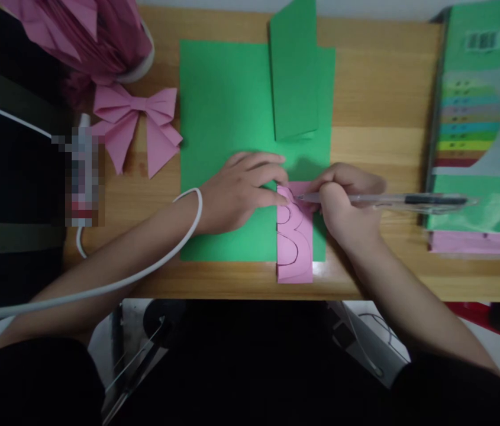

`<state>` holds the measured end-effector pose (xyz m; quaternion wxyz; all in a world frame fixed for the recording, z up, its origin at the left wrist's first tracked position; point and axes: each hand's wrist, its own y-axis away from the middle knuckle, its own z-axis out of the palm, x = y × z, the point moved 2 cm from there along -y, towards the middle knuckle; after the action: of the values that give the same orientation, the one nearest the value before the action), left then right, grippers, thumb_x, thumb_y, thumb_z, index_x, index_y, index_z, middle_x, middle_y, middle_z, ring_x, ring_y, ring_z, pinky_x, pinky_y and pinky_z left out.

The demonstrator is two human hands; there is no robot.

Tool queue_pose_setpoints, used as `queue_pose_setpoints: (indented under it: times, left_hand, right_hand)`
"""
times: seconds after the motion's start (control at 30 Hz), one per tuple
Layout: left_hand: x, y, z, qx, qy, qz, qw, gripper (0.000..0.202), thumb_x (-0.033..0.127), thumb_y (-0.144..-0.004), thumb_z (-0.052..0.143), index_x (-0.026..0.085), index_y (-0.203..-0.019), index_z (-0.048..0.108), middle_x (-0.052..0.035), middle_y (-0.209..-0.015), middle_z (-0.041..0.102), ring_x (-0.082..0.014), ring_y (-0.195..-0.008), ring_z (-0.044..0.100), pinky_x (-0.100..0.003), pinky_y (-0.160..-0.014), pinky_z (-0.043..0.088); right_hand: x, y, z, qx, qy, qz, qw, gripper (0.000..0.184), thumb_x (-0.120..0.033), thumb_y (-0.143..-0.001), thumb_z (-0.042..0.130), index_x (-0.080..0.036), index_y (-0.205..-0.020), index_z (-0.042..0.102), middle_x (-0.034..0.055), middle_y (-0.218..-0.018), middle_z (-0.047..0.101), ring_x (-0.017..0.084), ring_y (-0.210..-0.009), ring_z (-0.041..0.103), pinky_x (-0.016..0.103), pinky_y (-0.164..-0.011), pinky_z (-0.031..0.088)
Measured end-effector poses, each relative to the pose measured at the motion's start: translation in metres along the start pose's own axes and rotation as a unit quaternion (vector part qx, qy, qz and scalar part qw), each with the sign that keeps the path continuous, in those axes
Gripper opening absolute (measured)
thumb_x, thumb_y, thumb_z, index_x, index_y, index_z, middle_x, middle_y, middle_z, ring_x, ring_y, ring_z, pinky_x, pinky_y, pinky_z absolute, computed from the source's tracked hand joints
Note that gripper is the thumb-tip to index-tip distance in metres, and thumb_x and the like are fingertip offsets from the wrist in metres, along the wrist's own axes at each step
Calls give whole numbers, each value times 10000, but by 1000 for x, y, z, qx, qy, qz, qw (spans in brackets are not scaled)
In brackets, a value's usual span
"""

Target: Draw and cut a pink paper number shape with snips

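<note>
My right hand [350,201] grips a clear pen [392,200], its tip on the upper part of a pink strip of paper [303,254]. Dark curved lines, drawn like a wavy outline, run down the strip. My left hand [245,189] lies with fingers apart, the fingertips resting on the strip's upper left edge. Beneath the strip and my left hand is a green sheet of paper [223,89]. A folded piece of green paper [294,77] stands over the sheet's upper right part.
A pink paper bow [138,130] lies left of the green sheet, below a larger pink folded-paper object [99,35]. Packs of coloured paper [467,198] sit at the right. A white cable [143,272] crosses over my left forearm. The wooden table's [232,289] front edge is close to me.
</note>
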<state>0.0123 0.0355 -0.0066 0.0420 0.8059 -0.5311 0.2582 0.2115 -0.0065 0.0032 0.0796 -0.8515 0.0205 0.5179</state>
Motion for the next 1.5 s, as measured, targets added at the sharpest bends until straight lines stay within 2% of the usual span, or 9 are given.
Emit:
queue_pose_setpoints:
  times: [0.4, 0.7, 0.83, 1.07, 1.5]
  left_hand:
    - [1, 0, 1, -1, 3, -7, 1000, 431, 67, -927, 377, 265, -1118, 708, -21, -1319, 652, -264, -1382, 475, -471, -1097, 367]
    - [2, -1, 0, 2, -5, 4, 1000, 422, 69, -955, 354, 239, -1109, 709, -42, -1317, 656, -288, -1371, 494, -494, -1072, 384]
    - [2, -1, -1, -17, -12, 1, 1000, 424, 93, -972, 329, 226, -1089, 714, -53, -1326, 650, -288, -1373, 485, -497, -1077, 389]
    - [1, -1, 1, -10, -6, -13, 1000, 441, 78, -944, 362, 273, -1131, 710, -17, -1309, 655, -249, -1390, 476, -466, -1103, 372]
    - [0, 0, 1, -13, 13, -16, 1000, 449, 83, -938, 365, 269, -1147, 716, -27, -1317, 650, -264, -1402, 452, -467, -1121, 337]
  right_hand:
    - [-2, -1, -1, -6, 12, -10, 1000, 233, -109, -711, 474, -237, -516, 493, -20, -460, 517, 141, -426, 500, 290, -421, 352]
    - [0, 0, -1, -2, 9, 8, 1000, 220, -115, -691, 477, -238, -511, 505, -23, -447, 507, 142, -424, 496, 292, -416, 353]
    - [2, 2, -1, 0, 9, 20, 1000, 205, -141, -681, 485, -238, -508, 536, -13, -455, 535, 153, -436, 515, 303, -422, 368]
    - [1, 2, -2, 3, 15, 18, 1000, 213, -142, -700, 487, -235, -518, 548, -9, -455, 539, 156, -438, 518, 301, -421, 371]
    - [2, 2, -2, 9, -21, 28, 999, 225, -131, -703, 490, -238, -537, 598, -18, -480, 588, 143, -436, 527, 284, -418, 386]
